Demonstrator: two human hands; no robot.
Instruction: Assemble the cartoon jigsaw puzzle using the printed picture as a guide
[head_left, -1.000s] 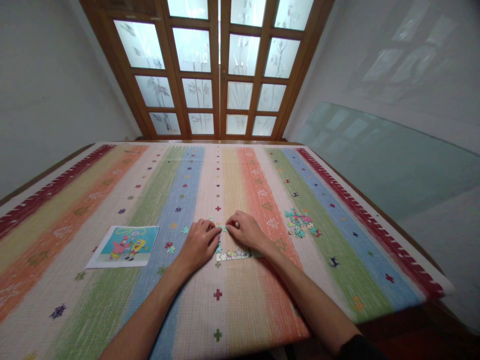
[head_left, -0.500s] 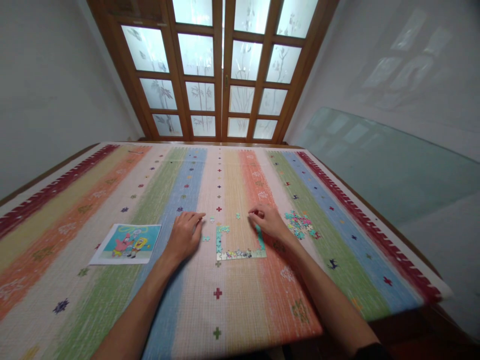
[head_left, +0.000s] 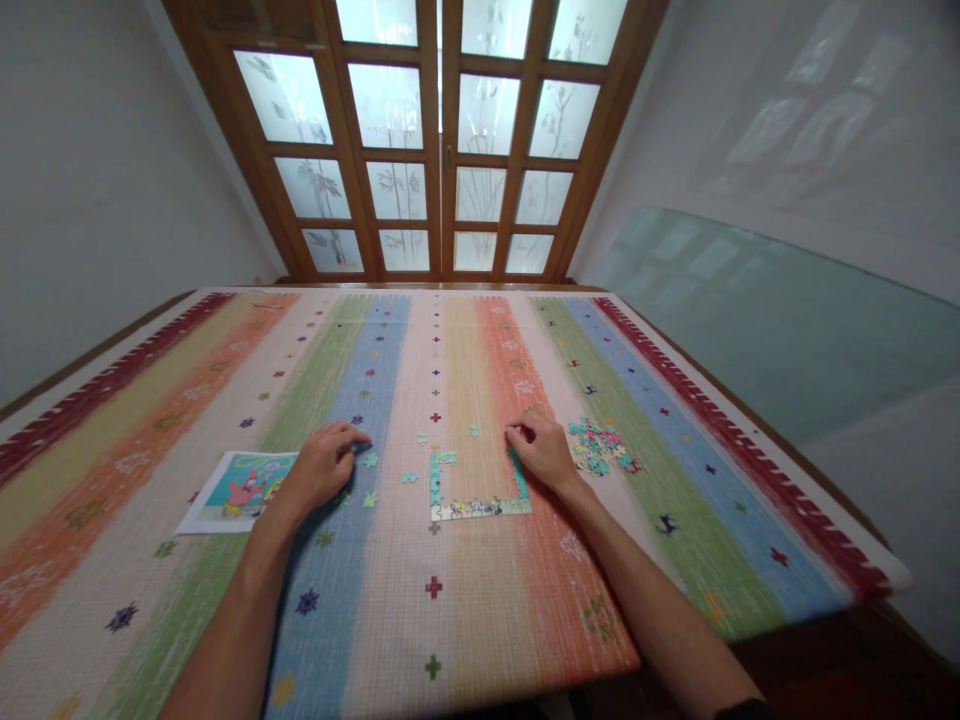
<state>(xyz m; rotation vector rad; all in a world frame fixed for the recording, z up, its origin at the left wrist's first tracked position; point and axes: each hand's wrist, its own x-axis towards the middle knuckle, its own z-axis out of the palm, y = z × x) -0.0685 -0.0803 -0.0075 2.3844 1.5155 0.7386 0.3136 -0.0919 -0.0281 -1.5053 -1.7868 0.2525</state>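
A partly joined jigsaw puzzle (head_left: 480,508) lies on the striped tablecloth, its bottom row and parts of both sides linked around an open middle. My right hand (head_left: 541,448) is at its upper right side, fingertips pinched together; whatever they hold is too small to make out. To the left, my left hand (head_left: 324,465) hovers low over the cloth with fingers apart, close to a loose teal puzzle piece (head_left: 370,460). Another loose piece (head_left: 370,499) lies just below that one. My left hand and forearm cover part of the printed cartoon picture (head_left: 232,490).
A heap of mixed puzzle pieces (head_left: 600,447) sits right of my right hand. Single pieces lie between my hands, among them a teal one (head_left: 409,478) and a greenish one (head_left: 474,431). Beyond the tablecloth (head_left: 435,620) stand wooden glazed doors (head_left: 446,200).
My left hand has moved left, away from the puzzle, uncovering loose pieces and now overlapping the picture. My right hand has shifted only slightly, still pinched.
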